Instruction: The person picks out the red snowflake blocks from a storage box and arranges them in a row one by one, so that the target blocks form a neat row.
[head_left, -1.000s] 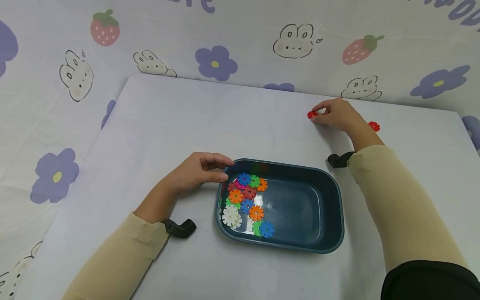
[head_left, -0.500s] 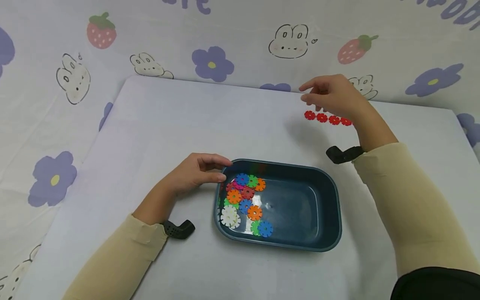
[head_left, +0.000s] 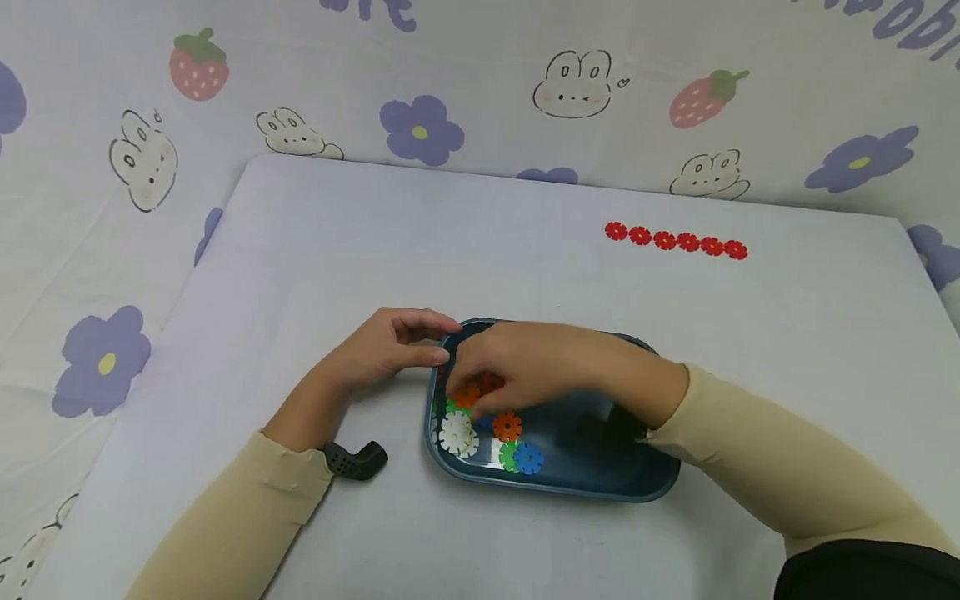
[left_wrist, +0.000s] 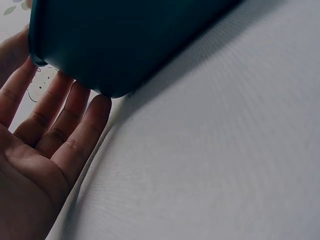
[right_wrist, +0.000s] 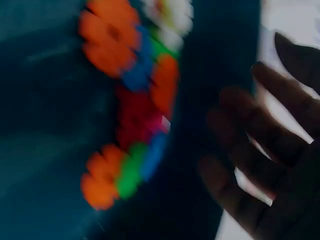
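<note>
A dark blue plastic basin [head_left: 570, 487] stands on the white table with colourful flower-shaped plastic discs at its left end. White discs [head_left: 456, 433], an orange disc [head_left: 507, 427] and a blue disc [head_left: 528, 458] show there. My left hand [head_left: 386, 350] touches the basin's far left corner, thumb and index fingertips right at the rim; in the left wrist view its fairly straight fingers meet the outer wall. Over the discs, inside the basin, is my right hand [head_left: 517, 367], hiding some of them. The right wrist view, blurred, shows its fingers [right_wrist: 260, 125] spread, nothing between them.
Several red discs [head_left: 664, 241] lie in a straight row on the table at the back right. A patterned cloth [head_left: 480, 75] hangs behind the table's far edge. Black wrist devices [head_left: 360, 460] sit at the cuffs.
My right hand let go of a red disc at the left end of the row, lifted, and came back toward me into the basin. The left hand stays at the corner.
</note>
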